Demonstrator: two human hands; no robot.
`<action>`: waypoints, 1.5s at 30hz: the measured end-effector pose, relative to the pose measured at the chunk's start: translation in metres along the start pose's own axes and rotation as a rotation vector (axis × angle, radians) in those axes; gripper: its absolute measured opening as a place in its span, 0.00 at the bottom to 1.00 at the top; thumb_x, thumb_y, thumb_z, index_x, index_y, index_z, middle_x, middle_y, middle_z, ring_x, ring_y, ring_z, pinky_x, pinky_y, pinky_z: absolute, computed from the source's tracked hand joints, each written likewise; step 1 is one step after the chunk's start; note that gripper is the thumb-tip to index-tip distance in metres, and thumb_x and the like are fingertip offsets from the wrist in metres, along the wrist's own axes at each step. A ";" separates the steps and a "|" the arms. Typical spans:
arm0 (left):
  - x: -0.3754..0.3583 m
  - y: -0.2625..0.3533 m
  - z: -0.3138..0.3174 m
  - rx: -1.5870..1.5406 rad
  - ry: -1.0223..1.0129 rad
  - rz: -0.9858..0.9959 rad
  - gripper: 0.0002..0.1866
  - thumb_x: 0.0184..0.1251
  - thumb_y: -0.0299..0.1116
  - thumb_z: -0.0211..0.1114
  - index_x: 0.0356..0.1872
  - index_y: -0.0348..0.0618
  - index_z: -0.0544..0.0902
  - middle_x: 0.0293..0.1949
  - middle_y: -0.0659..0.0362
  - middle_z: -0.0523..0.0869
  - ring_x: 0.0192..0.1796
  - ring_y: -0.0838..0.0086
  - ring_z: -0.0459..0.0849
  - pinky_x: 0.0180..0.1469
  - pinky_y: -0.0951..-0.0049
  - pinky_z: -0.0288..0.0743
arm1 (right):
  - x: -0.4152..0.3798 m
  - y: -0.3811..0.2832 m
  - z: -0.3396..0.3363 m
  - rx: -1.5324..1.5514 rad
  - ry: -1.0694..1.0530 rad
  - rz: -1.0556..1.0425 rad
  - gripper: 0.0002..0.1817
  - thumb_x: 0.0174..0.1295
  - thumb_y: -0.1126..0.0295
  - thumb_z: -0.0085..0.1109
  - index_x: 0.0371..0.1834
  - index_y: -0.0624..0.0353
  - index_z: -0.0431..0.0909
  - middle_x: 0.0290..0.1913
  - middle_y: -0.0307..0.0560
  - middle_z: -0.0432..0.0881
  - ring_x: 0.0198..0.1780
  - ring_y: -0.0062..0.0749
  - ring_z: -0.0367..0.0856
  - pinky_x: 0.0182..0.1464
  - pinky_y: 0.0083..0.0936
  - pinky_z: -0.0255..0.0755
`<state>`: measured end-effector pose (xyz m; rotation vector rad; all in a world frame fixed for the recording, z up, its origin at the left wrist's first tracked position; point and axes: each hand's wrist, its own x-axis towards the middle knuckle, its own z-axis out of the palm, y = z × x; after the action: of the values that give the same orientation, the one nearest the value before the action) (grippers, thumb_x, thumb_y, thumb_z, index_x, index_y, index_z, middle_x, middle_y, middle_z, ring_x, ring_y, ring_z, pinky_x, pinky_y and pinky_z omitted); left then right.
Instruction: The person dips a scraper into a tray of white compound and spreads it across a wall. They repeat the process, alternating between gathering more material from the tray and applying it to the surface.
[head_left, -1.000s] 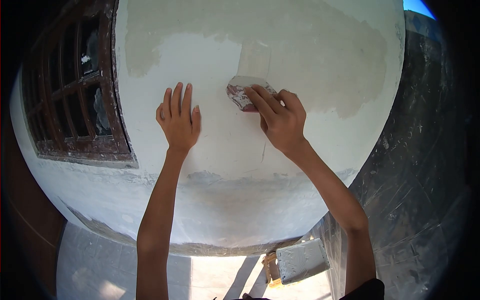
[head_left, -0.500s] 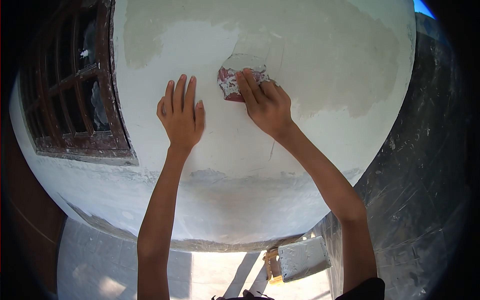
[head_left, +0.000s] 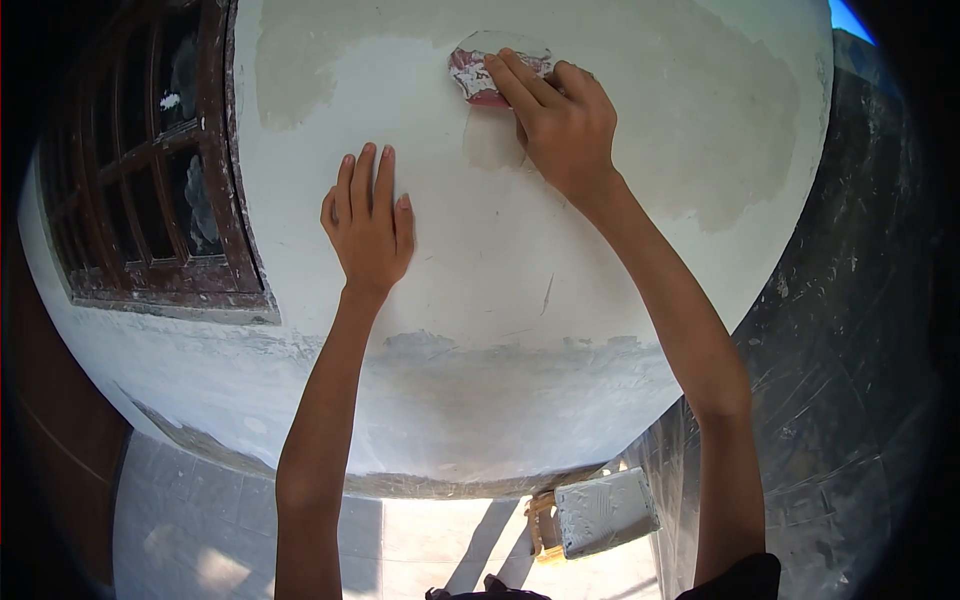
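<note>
My right hand (head_left: 562, 115) grips a red putty knife (head_left: 488, 72), smeared with white putty, and holds it against the upper part of the pale wall (head_left: 450, 250). Two of its fingers lie stretched over the tool; the handle is hidden by the hand. Just below the tool shows a greyish damp-looking patch (head_left: 490, 140). Lower and to the left, my left hand (head_left: 370, 225) rests flat on the wall with its fingers apart and nothing in it. Darker grey putty (head_left: 700, 110) covers a broad area to the right of the tool.
A brown wooden window (head_left: 150, 170) with dark panes is set in the wall at left. Below, a putty-covered board or tray (head_left: 605, 512) rests on a wooden stool (head_left: 545, 528). Dark sheeting or a dark wall (head_left: 840, 330) stands at right, and floor tiles (head_left: 210, 520) lie below.
My right hand has slid the putty knife upward along the wall, uncovering the greyish patch beneath it. My left hand has stayed almost where it was.
</note>
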<state>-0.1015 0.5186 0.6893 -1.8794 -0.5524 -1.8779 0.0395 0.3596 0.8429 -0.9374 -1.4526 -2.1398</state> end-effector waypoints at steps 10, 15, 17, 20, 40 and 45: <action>0.000 0.001 0.000 -0.024 0.036 -0.014 0.27 0.74 0.38 0.49 0.72 0.48 0.72 0.73 0.58 0.71 0.76 0.63 0.64 0.72 0.58 0.50 | -0.090 -0.075 -0.060 0.218 -0.266 -0.022 0.21 0.48 0.77 0.67 0.50 0.60 0.86 0.51 0.44 0.88 0.30 0.25 0.70 0.35 0.23 0.78; 0.000 -0.001 0.003 -0.016 0.027 0.001 0.27 0.75 0.37 0.48 0.74 0.46 0.70 0.74 0.56 0.69 0.77 0.61 0.61 0.71 0.59 0.49 | -0.028 -0.010 -0.049 0.044 -0.061 0.039 0.30 0.41 0.83 0.66 0.52 0.48 0.88 0.51 0.29 0.90 0.27 0.25 0.69 0.28 0.18 0.69; -0.001 -0.001 0.002 0.003 0.013 0.000 0.27 0.75 0.37 0.48 0.74 0.46 0.70 0.74 0.56 0.69 0.77 0.61 0.62 0.71 0.59 0.49 | -0.011 0.019 -0.026 -0.026 0.012 0.032 0.32 0.40 0.82 0.68 0.55 0.45 0.87 0.52 0.28 0.89 0.28 0.27 0.72 0.30 0.18 0.72; 0.001 0.001 0.000 -0.001 0.020 -0.002 0.28 0.75 0.37 0.48 0.74 0.46 0.70 0.74 0.56 0.69 0.77 0.61 0.62 0.71 0.59 0.49 | -0.015 0.028 -0.005 -0.033 0.029 0.004 0.25 0.43 0.82 0.64 0.48 0.51 0.89 0.48 0.34 0.90 0.29 0.25 0.69 0.31 0.21 0.73; -0.001 0.000 0.001 0.007 0.025 0.004 0.28 0.75 0.38 0.48 0.74 0.46 0.69 0.74 0.55 0.69 0.77 0.60 0.62 0.72 0.59 0.49 | -0.036 0.031 -0.021 0.024 -0.010 0.043 0.25 0.42 0.82 0.64 0.48 0.53 0.89 0.51 0.35 0.90 0.27 0.26 0.69 0.29 0.20 0.70; 0.001 -0.002 0.004 0.000 0.039 0.006 0.28 0.75 0.37 0.48 0.74 0.46 0.69 0.74 0.55 0.70 0.77 0.60 0.62 0.72 0.59 0.49 | -0.094 -0.029 -0.037 0.070 -0.154 0.103 0.26 0.45 0.84 0.64 0.51 0.57 0.88 0.52 0.41 0.89 0.26 0.26 0.66 0.27 0.20 0.70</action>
<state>-0.0993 0.5219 0.6899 -1.8385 -0.5332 -1.9060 0.0747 0.3320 0.7480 -1.1470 -1.5055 -1.9684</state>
